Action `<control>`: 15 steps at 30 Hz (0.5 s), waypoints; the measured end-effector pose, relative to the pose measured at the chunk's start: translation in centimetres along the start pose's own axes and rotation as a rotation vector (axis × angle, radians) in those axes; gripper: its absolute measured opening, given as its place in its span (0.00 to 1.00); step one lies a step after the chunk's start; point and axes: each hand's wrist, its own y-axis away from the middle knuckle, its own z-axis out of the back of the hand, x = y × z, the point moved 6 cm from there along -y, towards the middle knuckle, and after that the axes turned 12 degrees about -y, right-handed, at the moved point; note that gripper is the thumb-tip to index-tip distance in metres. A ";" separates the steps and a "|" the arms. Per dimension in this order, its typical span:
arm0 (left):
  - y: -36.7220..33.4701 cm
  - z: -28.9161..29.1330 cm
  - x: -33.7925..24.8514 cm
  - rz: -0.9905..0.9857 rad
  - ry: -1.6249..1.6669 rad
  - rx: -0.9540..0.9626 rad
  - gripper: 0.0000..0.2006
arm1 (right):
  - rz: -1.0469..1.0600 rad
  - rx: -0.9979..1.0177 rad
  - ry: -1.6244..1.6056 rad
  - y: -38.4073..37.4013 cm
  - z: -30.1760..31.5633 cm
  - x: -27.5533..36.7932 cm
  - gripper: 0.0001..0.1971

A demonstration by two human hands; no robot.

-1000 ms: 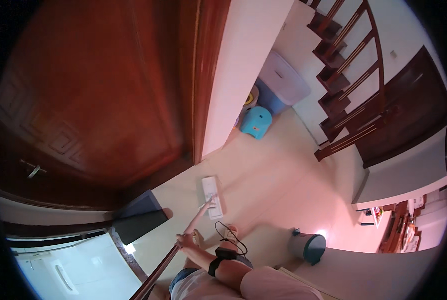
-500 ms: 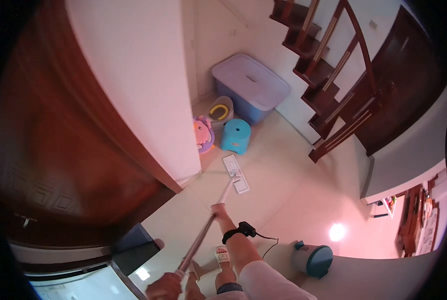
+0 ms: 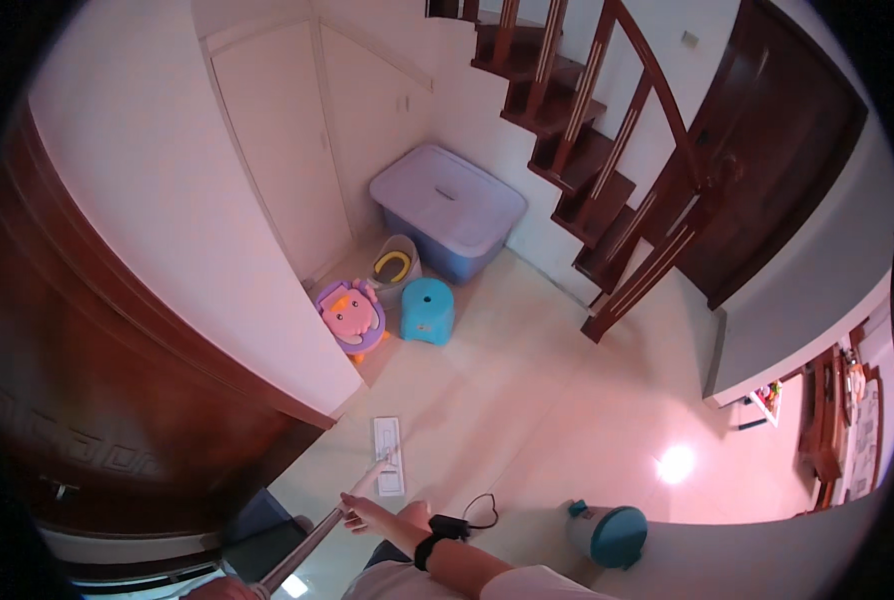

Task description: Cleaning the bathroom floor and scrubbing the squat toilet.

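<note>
A flat mop (image 3: 388,440) with a white rectangular head rests on the pale tiled floor in front of me. Its long metal pole slants from the head down to the lower left. My right hand (image 3: 355,513) is closed round the pole not far above the head; a black band with a small black box and cable is on that wrist. At the lower left rim my left hand (image 3: 222,589) grips the pole's upper end, partly cut off by the picture's edge.
A blue stool (image 3: 428,312), a pink-and-purple child's seat (image 3: 352,315) and a grey potty with yellow ring (image 3: 392,267) stand near a large lidded storage box (image 3: 447,200). Dark wooden stairs (image 3: 577,190) rise behind. A teal-lidded bin (image 3: 618,537) is at right, a brown door (image 3: 117,400) left.
The mop head has come back toward me and leftward across the floor. Both hands have drawn down and left with the pole. The view has shifted, showing more of the child's seat.
</note>
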 end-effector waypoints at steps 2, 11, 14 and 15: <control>-1.4 0.0 1.1 -0.044 -0.060 -0.035 0.07 | 0.142 -0.121 0.148 1.5 3.5 3.9 0.21; -3.7 8.3 11.5 0.490 -1.042 -1.203 0.19 | 0.509 -0.264 0.061 7.8 18.2 28.3 0.12; -7.5 9.0 17.3 0.453 -0.952 -1.383 0.16 | 0.562 -0.448 0.228 10.5 22.1 36.9 0.12; -10.8 9.4 18.1 0.544 -1.031 -0.949 0.14 | 0.553 -0.477 0.254 11.4 23.0 39.6 0.11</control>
